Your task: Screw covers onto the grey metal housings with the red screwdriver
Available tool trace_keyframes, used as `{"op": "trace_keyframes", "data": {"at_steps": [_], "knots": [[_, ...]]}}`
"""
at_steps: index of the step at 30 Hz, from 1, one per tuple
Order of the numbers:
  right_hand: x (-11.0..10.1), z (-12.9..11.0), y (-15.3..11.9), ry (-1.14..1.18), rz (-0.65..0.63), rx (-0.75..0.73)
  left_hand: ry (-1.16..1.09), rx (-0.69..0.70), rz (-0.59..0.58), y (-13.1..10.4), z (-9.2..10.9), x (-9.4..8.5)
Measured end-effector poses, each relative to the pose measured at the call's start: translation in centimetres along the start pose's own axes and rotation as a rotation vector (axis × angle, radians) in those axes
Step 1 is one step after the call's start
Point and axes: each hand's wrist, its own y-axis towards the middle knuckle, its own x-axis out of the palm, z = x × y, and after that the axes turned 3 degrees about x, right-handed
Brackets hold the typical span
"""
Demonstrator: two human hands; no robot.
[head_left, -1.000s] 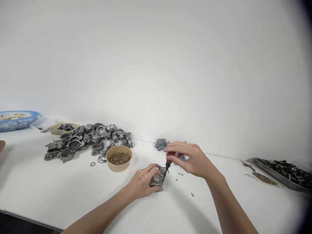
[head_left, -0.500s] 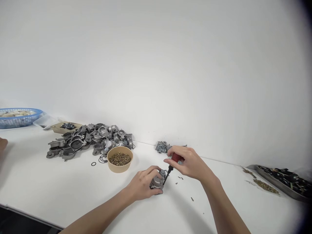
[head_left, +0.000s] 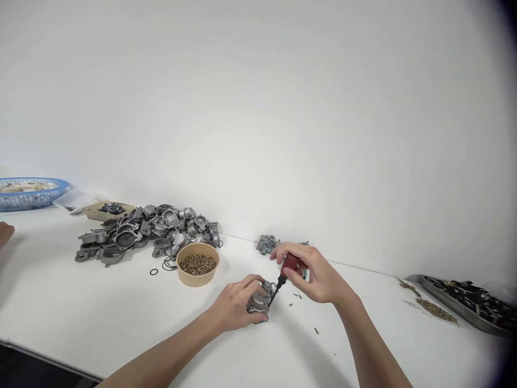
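On the white table, my left hand [head_left: 236,304] is closed around a small grey metal housing [head_left: 258,302], its fingers over the top and the thumb along the near side. A screwdriver [head_left: 288,264] with a red handle and black shaft is in my right hand [head_left: 317,272]. Its shaft slants down to the left, and the tip meets the right edge of the housing; the screw head there is too small to make out. A thin black ring shows at the housing's far right side. Several small screws [head_left: 316,330] lie to the right.
A paper bowl [head_left: 184,276] of brass-coloured screws stands left of my hands, before a heap of grey metal castings [head_left: 161,229]. More grey parts [head_left: 266,244] lie by the wall. At right are a metal tray [head_left: 472,318] and loose screws [head_left: 436,310]. Another person's hand [head_left: 5,233] shows far left.
The fingers of my right hand have shifted on the red handle, the index finger and thumb opening a little. The housing stays in my left hand; the view has moved slightly.
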Motion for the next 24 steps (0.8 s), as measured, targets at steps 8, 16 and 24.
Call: {"op": "trace_keyframes", "data": {"at_steps": [8,16,24], "knots": [[0.2,0.7,0.1,-0.084,0.085,0.008,0.004,-0.001,-0.001,0.0,-0.1,0.1],[0.6,1.1,0.1,0.079,0.11,-0.071,0.03,0.005,0.006,-0.1,-0.2,0.2],[0.2,1.2,0.0,0.109,0.101,-0.1,0.013,0.007,-0.001,0.1,0.0,0.1]]}}
